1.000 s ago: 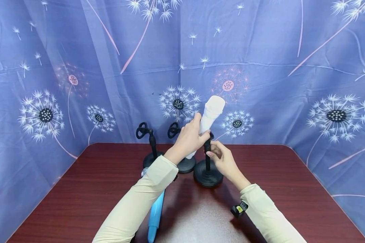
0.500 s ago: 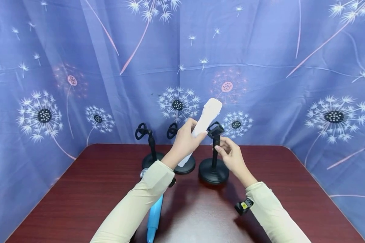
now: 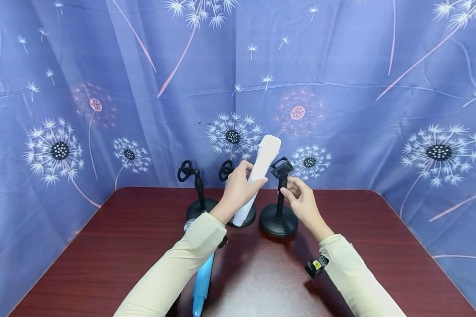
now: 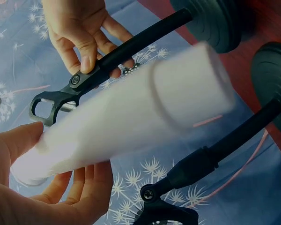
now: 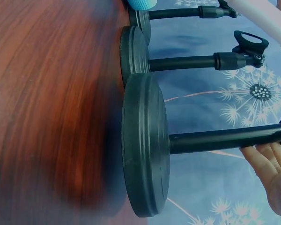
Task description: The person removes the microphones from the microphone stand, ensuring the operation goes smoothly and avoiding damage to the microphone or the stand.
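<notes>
My left hand [image 3: 238,188] grips a white microphone [image 3: 263,164] partway along its body. The microphone slants, its wide head up and its narrow end down to the left. To its right stands a black microphone stand [image 3: 278,223] with a round base and a bare clip [image 3: 282,167] on top. The thumb and fingers of my right hand [image 3: 303,206] pinch that stand's pole, below the clip. In the left wrist view, the microphone [image 4: 126,115] overlaps the edge of the clip [image 4: 49,105]. The right wrist view shows the stand's pole [image 5: 215,140] upright from its base.
Two more black stands, one at the left [image 3: 199,189] and one in the middle [image 5: 178,63], stand along the back of the brown table [image 3: 361,246]. A blue microphone [image 3: 202,281] lies partly under my left forearm. A blue dandelion-print curtain [image 3: 341,66] hangs behind.
The white microphone has moved down and left, away from the right stand's clip, and stands steeper. My right hand and its stand have shifted slightly right, showing the clip.
</notes>
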A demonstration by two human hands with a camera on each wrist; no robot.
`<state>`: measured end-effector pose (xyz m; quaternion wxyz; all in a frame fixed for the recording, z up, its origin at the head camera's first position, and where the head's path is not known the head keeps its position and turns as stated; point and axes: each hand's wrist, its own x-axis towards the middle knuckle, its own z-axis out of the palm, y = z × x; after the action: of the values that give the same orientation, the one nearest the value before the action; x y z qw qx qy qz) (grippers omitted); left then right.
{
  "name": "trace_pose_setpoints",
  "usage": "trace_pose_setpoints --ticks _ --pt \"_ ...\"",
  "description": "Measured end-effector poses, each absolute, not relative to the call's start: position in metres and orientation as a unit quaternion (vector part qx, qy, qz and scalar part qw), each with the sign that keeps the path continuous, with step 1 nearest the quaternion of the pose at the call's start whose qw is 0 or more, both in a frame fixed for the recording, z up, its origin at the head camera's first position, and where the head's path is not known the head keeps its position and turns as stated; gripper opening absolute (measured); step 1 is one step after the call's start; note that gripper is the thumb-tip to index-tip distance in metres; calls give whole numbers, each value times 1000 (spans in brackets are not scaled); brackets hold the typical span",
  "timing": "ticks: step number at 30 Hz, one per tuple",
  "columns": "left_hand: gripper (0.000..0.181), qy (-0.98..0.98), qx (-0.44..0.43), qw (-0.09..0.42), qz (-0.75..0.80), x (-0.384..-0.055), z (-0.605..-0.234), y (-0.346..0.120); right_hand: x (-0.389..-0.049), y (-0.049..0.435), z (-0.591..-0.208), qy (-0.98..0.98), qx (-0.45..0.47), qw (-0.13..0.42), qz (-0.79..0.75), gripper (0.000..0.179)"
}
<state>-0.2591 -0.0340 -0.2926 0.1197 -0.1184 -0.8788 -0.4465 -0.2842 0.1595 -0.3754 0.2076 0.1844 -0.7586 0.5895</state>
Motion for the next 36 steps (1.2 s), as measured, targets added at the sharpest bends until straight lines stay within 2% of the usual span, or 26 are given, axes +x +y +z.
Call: trace_pose_setpoints --ticks 21,36 --pt "45 -901 -109 93 -410 -254 -304 -41 -299 156 -376 -752 164 221 599 30" --pt "44 -914 -93 60 -389 -248 -314 -48 -309 153 -377 -752 144 203 610 29"
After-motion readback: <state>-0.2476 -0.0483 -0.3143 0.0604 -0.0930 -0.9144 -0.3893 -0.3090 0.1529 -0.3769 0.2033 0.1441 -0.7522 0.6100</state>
